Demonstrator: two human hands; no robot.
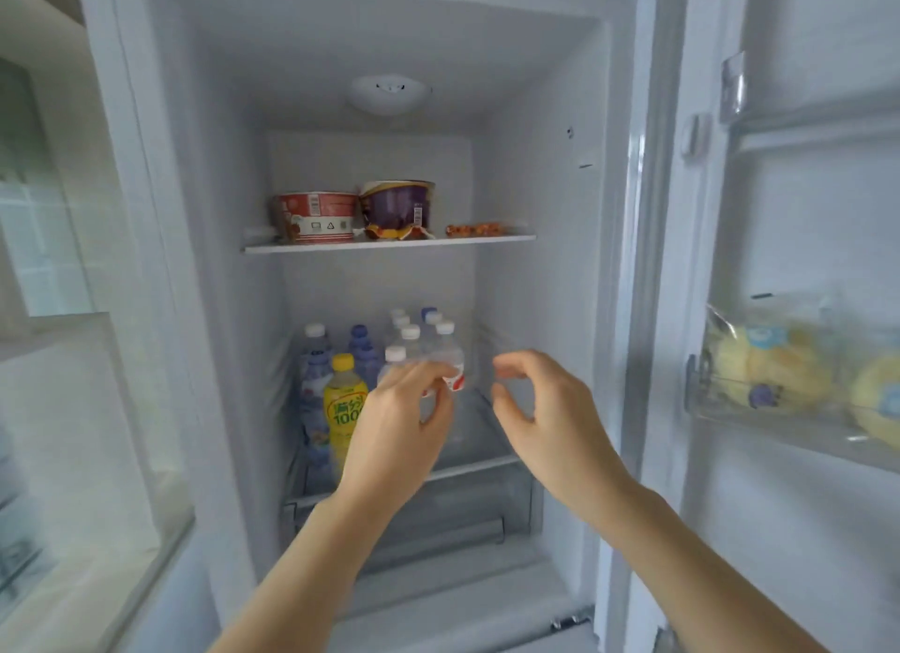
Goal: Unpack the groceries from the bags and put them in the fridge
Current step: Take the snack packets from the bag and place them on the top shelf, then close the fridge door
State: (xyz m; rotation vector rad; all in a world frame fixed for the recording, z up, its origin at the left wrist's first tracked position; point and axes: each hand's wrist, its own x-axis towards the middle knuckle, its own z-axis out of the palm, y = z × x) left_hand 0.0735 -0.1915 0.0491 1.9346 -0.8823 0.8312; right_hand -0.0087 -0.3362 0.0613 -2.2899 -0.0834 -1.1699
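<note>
The head view looks into an open fridge [545, 175]. On the upper shelf [389, 244] stand a red noodle cup [316, 215] and, just beside it on the right, a purple noodle cup [398, 209]; a small orange snack packet [475, 229] lies further right, near the shelf edge.

On the lower shelf [479, 465] stands a group of bottles. At the left there are bottles with blue labels [314, 384], and in front of them a yellow drink bottle [345, 404] with a yellow cap. To the right of them is a cluster of clear water bottles [414, 336] with white caps.

The left hand [397, 423] reaches to this cluster, and its fingers are curled around a clear water bottle with a red label [455, 375] at the front right of the group. This bottle seems tilted, but blur makes it hard to tell.

The right hand [540, 409] is beside it, apart from the bottles, with thumb and fingers bent in a loose open curve, holding nothing.

In the door bin [701, 384] at the right lie yellow packaged items [774, 365], blurred.
</note>
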